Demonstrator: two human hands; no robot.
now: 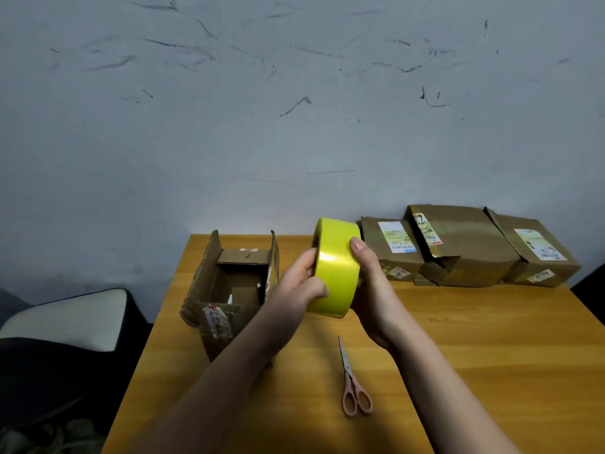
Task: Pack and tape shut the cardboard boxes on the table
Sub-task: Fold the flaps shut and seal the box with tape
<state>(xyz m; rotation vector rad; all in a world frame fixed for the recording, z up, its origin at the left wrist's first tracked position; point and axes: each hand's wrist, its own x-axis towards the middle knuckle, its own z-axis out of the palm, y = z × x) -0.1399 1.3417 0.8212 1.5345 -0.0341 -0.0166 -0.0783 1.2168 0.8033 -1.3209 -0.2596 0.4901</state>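
Both my left hand (pixel 299 283) and right hand (pixel 373 290) grip a yellow tape roll (pixel 334 267) above the table (pixel 458 339), beside an open box (pixel 235 283).

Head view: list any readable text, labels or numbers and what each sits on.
"7": handwritten, seen upside down, on the inner far flap of the open box.
Red handwriting on the white sticker on the open box's near flap: too blurred to read.
Shipping labels on the three closed boxes at the back: print too small to read.
Yellow tape roll and scissors: no text visible.
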